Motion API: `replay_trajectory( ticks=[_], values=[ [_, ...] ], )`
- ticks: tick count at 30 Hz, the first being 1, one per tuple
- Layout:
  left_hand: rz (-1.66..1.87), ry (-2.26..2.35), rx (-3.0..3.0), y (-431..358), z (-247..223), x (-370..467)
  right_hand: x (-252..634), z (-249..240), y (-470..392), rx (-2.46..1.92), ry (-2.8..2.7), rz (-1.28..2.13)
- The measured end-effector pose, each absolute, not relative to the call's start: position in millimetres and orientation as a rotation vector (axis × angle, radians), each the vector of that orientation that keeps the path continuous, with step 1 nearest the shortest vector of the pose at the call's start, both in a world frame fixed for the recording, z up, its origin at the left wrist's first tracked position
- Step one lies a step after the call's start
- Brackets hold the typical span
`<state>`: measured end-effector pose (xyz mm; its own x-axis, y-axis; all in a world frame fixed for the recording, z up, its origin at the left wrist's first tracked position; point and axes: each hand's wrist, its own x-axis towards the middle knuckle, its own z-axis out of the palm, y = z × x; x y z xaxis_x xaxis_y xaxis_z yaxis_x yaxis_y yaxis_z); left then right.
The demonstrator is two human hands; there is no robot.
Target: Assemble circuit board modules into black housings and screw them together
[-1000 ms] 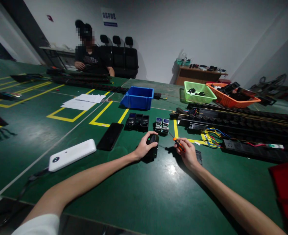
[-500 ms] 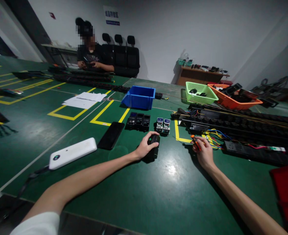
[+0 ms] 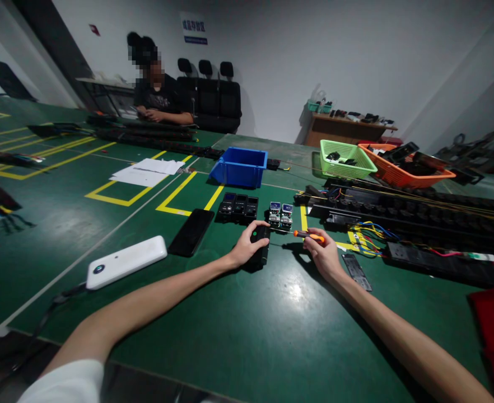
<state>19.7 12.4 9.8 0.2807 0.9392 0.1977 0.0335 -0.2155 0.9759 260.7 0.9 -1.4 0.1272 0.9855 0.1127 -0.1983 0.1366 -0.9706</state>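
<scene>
My left hand [image 3: 246,246] is closed around a black box-shaped device [image 3: 262,253] on the green table. An orange and black screwdriver [image 3: 314,237] is gripped in my right hand [image 3: 325,257], its thin shaft pointing left. The tip is at the upper right end of the device; whether it touches I cannot tell. Just beyond stand two small modules [image 3: 280,216] with bare circuitry and bluish tops. Left of these sit black modules [image 3: 237,207] in a row. A flat dark panel [image 3: 357,272] lies beside my right wrist.
A black phone [image 3: 191,232] and a white power bank [image 3: 127,262] with a cable lie at left. Farther back are a blue bin [image 3: 242,172], a green basket [image 3: 343,169] and an orange basket [image 3: 419,180]. Long black wired strips [image 3: 432,210] fill the right. A person [image 3: 158,101] sits opposite.
My right hand has moved left, bringing the screwdriver's tip to the device. The flat dark panel now shows beside my right wrist. My left hand keeps its hold.
</scene>
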Motion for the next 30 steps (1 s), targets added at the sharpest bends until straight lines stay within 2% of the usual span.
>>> replay_trajectory(
  ticks=[7, 30],
  values=[
    [1.112, 0.989, 1.579, 15, 7, 20, 264, -2, -9, -1.026, -1.094, 0.906],
    [1.053, 1.019, 1.769, 17, 5, 23, 262, 7, -14, -1.123, -1.262, 0.878]
  ],
)
